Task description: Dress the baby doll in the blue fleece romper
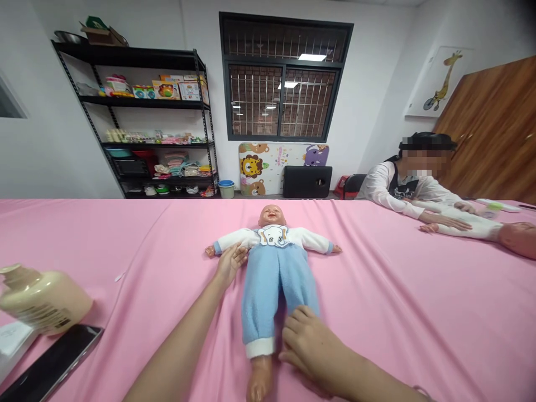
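A baby doll [272, 215] lies on its back on the pink cloth, head at the far end, arms spread. It wears a white top with an elephant face and blue trousers [262, 296] with white cuffs. My left hand [231, 264] rests by the doll's side below its sleeve, fingers stretched out and holding nothing. My right hand [309, 340] has its fingers curled over the lower trouser leg on the right, gripping it. That leg's cuff and foot are hidden behind the hand. The other foot [259, 379] shows bare.
A pump bottle [52, 301] lies tipped at the left, beside a phone [54, 363] and a white box [14, 346]. At the right, a person [387, 181] leans over another doll [481, 226]. Black shelves [138, 100] stand at the back wall.
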`<action>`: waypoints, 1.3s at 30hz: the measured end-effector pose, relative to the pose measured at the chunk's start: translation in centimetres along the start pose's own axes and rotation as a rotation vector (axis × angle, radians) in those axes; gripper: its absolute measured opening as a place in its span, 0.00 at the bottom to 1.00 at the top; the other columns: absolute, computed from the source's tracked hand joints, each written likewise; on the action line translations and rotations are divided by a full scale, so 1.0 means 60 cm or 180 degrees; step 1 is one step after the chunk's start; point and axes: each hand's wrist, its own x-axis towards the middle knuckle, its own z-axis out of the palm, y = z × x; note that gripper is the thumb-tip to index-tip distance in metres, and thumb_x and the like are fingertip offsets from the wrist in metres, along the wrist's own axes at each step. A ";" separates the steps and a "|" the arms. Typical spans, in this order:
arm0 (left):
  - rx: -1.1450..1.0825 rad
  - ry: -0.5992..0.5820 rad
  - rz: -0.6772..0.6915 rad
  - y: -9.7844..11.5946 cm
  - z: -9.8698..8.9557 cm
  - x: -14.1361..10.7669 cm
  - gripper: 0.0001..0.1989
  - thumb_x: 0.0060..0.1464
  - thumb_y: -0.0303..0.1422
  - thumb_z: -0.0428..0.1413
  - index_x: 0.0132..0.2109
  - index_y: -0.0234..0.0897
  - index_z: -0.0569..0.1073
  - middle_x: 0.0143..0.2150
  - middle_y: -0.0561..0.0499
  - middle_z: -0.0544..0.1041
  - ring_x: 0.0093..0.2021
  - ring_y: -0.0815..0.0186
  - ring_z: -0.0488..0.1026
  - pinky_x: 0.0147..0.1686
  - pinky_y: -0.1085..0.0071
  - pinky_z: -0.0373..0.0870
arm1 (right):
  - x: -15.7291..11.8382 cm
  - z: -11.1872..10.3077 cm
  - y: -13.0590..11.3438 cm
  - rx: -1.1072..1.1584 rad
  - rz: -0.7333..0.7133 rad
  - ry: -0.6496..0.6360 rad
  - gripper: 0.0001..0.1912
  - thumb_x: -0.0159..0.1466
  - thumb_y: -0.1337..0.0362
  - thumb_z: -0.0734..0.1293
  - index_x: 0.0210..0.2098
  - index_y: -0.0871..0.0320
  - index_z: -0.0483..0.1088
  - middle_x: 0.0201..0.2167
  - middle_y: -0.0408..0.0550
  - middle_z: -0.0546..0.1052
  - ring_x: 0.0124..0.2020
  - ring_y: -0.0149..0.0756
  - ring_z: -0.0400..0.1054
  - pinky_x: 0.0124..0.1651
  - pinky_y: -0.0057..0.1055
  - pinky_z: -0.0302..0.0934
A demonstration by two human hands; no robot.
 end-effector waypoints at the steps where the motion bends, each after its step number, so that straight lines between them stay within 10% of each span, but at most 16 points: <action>1: 0.0007 0.0007 0.0001 0.000 0.001 0.000 0.08 0.56 0.28 0.51 0.43 0.32 0.69 0.32 0.47 0.74 0.31 0.67 0.73 0.32 0.73 0.71 | -0.008 -0.013 0.004 0.0030 0.0141 -0.0230 0.11 0.60 0.58 0.65 0.27 0.59 0.65 0.28 0.46 0.71 0.32 0.39 0.62 0.39 0.37 0.52; 5: 0.0016 0.0047 0.0002 0.001 0.005 0.001 0.08 0.55 0.28 0.51 0.43 0.32 0.69 0.32 0.48 0.74 0.32 0.67 0.74 0.33 0.73 0.71 | -0.018 -0.076 0.014 0.0806 0.0404 -0.0850 0.09 0.57 0.59 0.68 0.33 0.58 0.69 0.32 0.46 0.73 0.36 0.40 0.64 0.38 0.33 0.56; 9: 0.0064 0.0142 0.0003 0.001 0.006 0.001 0.11 0.58 0.36 0.49 0.42 0.32 0.69 0.31 0.48 0.74 0.30 0.68 0.73 0.32 0.73 0.71 | 0.023 -0.093 0.066 0.1798 0.0897 -0.0036 0.07 0.61 0.62 0.62 0.38 0.56 0.67 0.37 0.44 0.72 0.39 0.34 0.65 0.43 0.30 0.58; 13: 0.0415 0.0373 0.0409 -0.013 0.002 0.008 0.16 0.57 0.42 0.49 0.40 0.31 0.69 0.29 0.48 0.73 0.28 0.68 0.72 0.31 0.72 0.70 | 0.090 -0.025 0.169 0.1868 0.1997 0.1199 0.22 0.59 0.58 0.62 0.50 0.63 0.60 0.50 0.56 0.65 0.52 0.43 0.58 0.54 0.39 0.54; 18: 0.2056 0.0358 0.1341 -0.036 0.005 0.008 0.19 0.55 0.46 0.49 0.38 0.32 0.69 0.33 0.47 0.74 0.35 0.62 0.72 0.38 0.64 0.69 | 0.148 0.080 0.242 0.2894 0.2539 0.1624 0.32 0.55 0.52 0.64 0.53 0.65 0.55 0.53 0.60 0.63 0.55 0.45 0.57 0.57 0.40 0.52; 25: 0.3627 -0.0305 0.1736 -0.042 0.026 -0.015 0.21 0.58 0.44 0.47 0.53 0.36 0.64 0.53 0.43 0.67 0.54 0.59 0.63 0.52 0.61 0.61 | 0.157 0.122 0.243 0.2904 0.2644 0.1928 0.40 0.51 0.46 0.66 0.55 0.62 0.53 0.55 0.58 0.62 0.56 0.47 0.56 0.58 0.41 0.51; 39: 0.4307 -0.0507 0.1758 -0.041 0.023 -0.054 0.20 0.57 0.45 0.45 0.50 0.36 0.66 0.50 0.44 0.70 0.51 0.57 0.66 0.51 0.61 0.60 | 0.142 0.103 0.210 0.2332 0.2835 0.1416 0.39 0.56 0.52 0.64 0.61 0.65 0.48 0.54 0.60 0.64 0.57 0.48 0.57 0.56 0.39 0.53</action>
